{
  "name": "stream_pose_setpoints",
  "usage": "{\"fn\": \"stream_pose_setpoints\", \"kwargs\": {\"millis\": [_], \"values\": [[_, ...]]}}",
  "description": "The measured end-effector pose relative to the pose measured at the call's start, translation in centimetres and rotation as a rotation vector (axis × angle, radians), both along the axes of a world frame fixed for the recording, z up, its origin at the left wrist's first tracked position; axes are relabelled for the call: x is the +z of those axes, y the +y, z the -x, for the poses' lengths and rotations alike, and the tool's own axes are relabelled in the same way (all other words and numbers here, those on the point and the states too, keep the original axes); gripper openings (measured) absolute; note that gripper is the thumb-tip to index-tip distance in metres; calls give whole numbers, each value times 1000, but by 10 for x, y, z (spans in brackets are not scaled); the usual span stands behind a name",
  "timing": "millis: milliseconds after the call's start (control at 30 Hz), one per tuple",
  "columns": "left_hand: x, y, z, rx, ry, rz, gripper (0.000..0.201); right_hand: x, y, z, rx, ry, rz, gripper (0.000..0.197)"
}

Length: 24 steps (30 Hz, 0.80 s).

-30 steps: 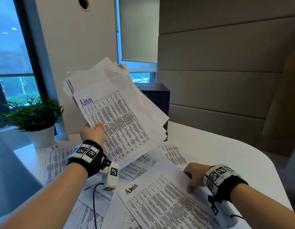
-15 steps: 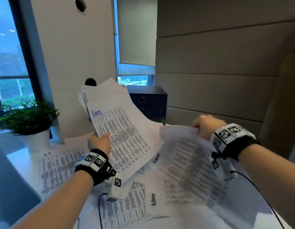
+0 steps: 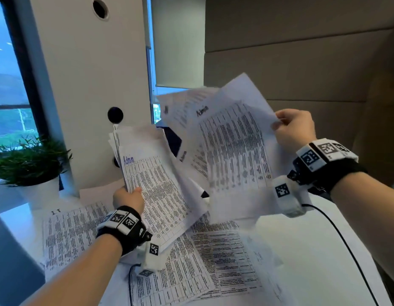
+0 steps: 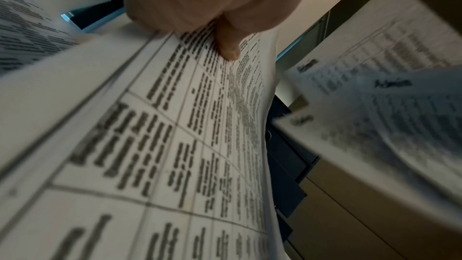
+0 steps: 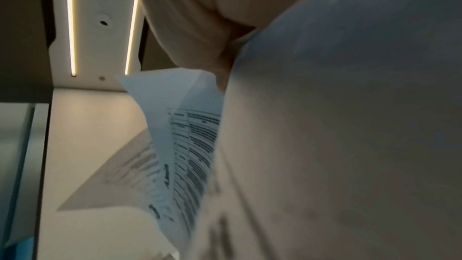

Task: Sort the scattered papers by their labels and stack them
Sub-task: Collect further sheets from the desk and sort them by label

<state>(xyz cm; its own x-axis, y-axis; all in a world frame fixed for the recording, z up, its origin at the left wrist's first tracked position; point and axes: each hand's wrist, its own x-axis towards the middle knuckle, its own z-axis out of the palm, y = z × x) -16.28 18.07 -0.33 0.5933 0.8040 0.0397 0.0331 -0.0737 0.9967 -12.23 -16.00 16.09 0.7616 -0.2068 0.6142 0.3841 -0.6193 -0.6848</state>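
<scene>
My left hand [image 3: 128, 196] grips a thick stack of printed sheets [image 3: 154, 173] by its lower left edge; the top sheet reads "Admin" in blue. In the left wrist view the thumb [image 4: 228, 46] presses on that top sheet [image 4: 175, 145]. My right hand [image 3: 293, 129] pinches a few more "Admin" sheets [image 3: 231, 151] by their right edge and holds them raised, just right of the stack. The right wrist view shows those sheets [image 5: 350, 126] from behind. More printed sheets lie on the white table [image 3: 302, 250]: one marked "IT" [image 3: 70, 235] at the left and others [image 3: 213, 261] in the middle.
A potted green plant [image 3: 30, 168] in a white pot stands at the table's far left. A white column [image 3: 88, 85] rises behind the papers. A dark drawer unit [image 3: 173, 140] is partly hidden behind the sheets. A black cable [image 3: 346, 246] runs from my right wrist across the table.
My right hand has lifted Admin sheets off the table and carried them up beside the stack. My left hand has lowered its stack a little.
</scene>
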Motion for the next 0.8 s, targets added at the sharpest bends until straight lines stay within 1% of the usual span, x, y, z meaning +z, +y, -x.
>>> {"fn": "stream_pose_setpoints", "kwargs": {"millis": [100, 167, 233, 300, 367, 400, 433, 533, 567, 600, 633, 667, 700, 733, 767, 800], "values": [[-2, 0, -2, -9, 42, 15, 36, 2, 1, -2, 76, -57, -118, 21], [-5, 1, -5, -20, 71, 33, 44, -5, 5, -3, 130, -40, -182, 20], [-6, -1, -12, -67, 76, 58, 38, -21, 12, -6, 163, 17, -204, 20], [-5, -5, -16, -147, 42, 107, 34, -42, 17, -12, 175, 79, -211, 18], [-2, -12, -17, -238, -14, 141, 26, -65, 21, -20, 167, 142, -224, 15], [-1, -14, -16, -292, -31, 176, 24, -76, 22, -24, 151, 175, -230, 15], [1, -16, -16, -346, -50, 234, 26, -86, 24, -27, 135, 208, -233, 15], [-1, -16, -20, -420, -129, 412, 38, -108, 29, -32, 111, 264, -245, 14], [-5, -12, -25, -408, -128, 444, 47, -114, 30, -33, 109, 275, -247, 15], [-5, -13, -24, -404, -110, 458, 62, -120, 32, -34, 107, 286, -247, 16], [-4, -14, -22, -434, -109, 473, 77, -126, 34, -34, 108, 299, -249, 15], [-3, -16, -21, -493, -137, 474, 87, -132, 36, -35, 110, 313, -251, 14], [-4, -18, -19, -541, -156, 462, 90, -138, 38, -36, 111, 326, -248, 12], [-2, -23, -15, -558, -177, 421, 84, -145, 40, -38, 115, 333, -237, 12], [-5, -26, -15, -542, -203, 347, 67, -152, 42, -39, 127, 336, -212, 12], [-8, -28, -15, -512, -205, 251, 45, -157, 43, -41, 147, 341, -175, 12]]}}
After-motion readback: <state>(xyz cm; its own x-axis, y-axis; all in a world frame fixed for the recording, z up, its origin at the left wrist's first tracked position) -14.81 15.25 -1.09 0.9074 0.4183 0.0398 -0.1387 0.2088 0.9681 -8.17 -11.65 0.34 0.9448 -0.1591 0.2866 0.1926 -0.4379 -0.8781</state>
